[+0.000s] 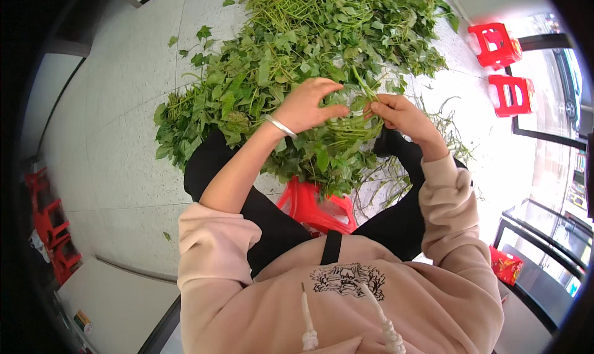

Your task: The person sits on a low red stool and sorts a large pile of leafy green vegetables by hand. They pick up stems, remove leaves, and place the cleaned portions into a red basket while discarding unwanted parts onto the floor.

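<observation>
My right hand (396,114) pinches a small bunch of green leafy stems (364,85), their stalks pointing up and away from me. Just left of it, my left hand (312,104) is held with thumb and fingers apart and nothing between them. A silver bangle (281,125) circles my left wrist. Beneath both hands spreads a large heap of leafy green vines (291,57), reaching from between my knees to the far edge of the view. More cut leaves and stems (328,162) lie close to me, over a red plastic stool (318,208) between my legs.
Thin stripped stalks (396,181) are strewn on the pale tiled floor by my right leg. Two red stools (512,96) stand at the far right near a glass door. Stacked red stools (52,230) are at the left rim. A black-framed rack (538,236) stands at right.
</observation>
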`<state>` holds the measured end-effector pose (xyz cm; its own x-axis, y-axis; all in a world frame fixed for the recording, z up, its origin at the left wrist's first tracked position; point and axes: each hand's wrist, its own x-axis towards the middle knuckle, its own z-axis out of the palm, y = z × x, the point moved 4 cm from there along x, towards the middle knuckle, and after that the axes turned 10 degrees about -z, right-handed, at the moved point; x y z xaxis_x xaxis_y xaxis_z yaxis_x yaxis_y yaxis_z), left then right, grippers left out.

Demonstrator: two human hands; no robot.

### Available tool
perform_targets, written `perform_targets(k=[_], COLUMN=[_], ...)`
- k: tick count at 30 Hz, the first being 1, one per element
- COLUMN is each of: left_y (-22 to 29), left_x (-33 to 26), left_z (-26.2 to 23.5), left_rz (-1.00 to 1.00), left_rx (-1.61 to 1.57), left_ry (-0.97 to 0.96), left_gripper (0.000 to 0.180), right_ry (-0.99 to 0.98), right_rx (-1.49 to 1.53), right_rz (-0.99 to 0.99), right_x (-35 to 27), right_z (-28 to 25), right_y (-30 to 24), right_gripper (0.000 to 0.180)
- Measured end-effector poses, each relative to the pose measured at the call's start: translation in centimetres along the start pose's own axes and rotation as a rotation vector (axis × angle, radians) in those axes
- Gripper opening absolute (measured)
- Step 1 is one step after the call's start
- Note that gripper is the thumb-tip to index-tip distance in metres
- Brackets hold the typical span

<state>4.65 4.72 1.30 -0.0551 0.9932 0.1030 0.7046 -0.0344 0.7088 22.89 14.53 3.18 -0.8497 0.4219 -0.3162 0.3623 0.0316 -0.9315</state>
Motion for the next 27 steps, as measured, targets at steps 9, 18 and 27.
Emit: perform_targets(k=[9, 18, 27], left_y=[3.6, 5.9, 4.5], left_x=[-4.4, -8.3, -9.0], left_z=[2.5, 2.3, 1.8], left_rz=[-0.28, -0.205, -0.072], left_rx=[-0.502, -0.46, -0.369], left_ry=[-0.101, -0.12, -0.014], left_gripper=[0.026, 0.049, 0.019], right_ry=[0.462, 0.446, 0.531], right_rx=[0.177, 0.216, -0.259], right_rz=[-0.161, -0.186, -0.296], right_x=[-5.7, -8.2, -10.4], right_z=[7.6, 10.5, 11.6], right_y=[-1.5, -1.0, -2.3], right_gripper=[0.024, 0.018, 0.017])
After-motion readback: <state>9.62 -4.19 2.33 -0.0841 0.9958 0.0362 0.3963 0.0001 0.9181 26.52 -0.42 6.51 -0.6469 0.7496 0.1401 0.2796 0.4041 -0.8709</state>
